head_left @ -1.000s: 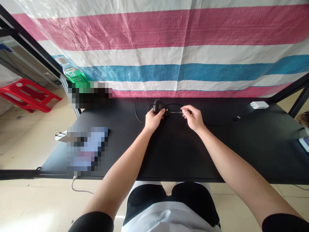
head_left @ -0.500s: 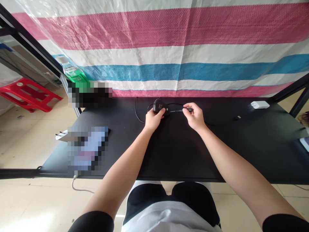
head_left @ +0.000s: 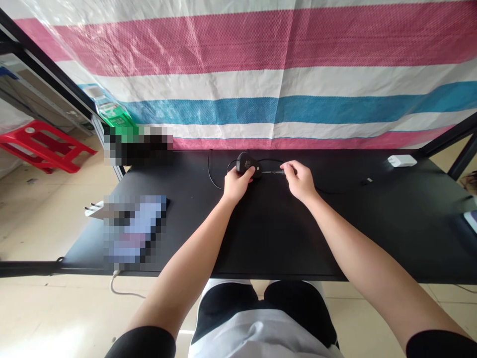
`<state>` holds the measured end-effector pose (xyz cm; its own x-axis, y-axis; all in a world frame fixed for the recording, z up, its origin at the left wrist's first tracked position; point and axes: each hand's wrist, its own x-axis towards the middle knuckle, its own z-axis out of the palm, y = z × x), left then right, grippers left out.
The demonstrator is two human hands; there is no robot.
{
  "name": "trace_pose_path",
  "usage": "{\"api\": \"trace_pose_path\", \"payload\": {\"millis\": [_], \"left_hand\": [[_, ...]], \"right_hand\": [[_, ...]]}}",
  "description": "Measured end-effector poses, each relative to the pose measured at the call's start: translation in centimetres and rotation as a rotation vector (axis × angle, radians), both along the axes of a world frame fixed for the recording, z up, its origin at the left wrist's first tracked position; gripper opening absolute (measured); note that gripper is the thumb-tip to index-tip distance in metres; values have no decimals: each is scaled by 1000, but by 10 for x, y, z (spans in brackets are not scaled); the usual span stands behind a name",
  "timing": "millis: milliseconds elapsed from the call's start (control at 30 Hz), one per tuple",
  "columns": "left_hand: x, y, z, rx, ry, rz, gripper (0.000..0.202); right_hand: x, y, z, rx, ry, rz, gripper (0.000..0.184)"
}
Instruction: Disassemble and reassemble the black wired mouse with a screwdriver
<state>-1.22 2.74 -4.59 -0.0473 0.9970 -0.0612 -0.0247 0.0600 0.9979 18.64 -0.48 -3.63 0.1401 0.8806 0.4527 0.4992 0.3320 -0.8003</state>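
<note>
In the head view my left hand [head_left: 237, 186] is closed around a black corded mouse [head_left: 246, 163], its labelled underside turned toward me and my thumb pressed on it near a small pale spot. My right hand [head_left: 299, 179] pinches a screwdriver [head_left: 274, 172] with a thin metal shaft and dark handle, mostly covered by the fingers. The shaft points left, its end meeting the right edge of the mouse; whether it touches a screw is too small to tell. A thin black cable [head_left: 210, 174] loops left of the mouse and lies on the black table [head_left: 276, 233].
A blurred-out phone [head_left: 147, 223] and a white plug adapter [head_left: 95, 210] lie at the left. A green-labelled bottle [head_left: 117, 118] stands at the back left. Toward the right are a white charger [head_left: 401, 160] and a small dark piece [head_left: 367, 182]. Striped sheeting [head_left: 261, 109] hangs behind.
My right hand has turned slightly around the screwdriver, its fingers shifting a little left. The left hand and the mouse have stayed in place.
</note>
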Motion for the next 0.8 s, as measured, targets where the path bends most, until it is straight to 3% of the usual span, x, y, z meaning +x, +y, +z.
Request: {"api": "trace_pose_path", "payload": {"millis": [200,500,800], "left_hand": [[0,-1,1,-3,-21,3,38],[0,0,0,3,-7,1,38],[0,-1,0,12,8,0,37]], "right_hand": [[0,2,-3,24,73,1,33],[2,2,-1,-45,126,119,22],[0,-1,0,-45,42,17,48]]}}
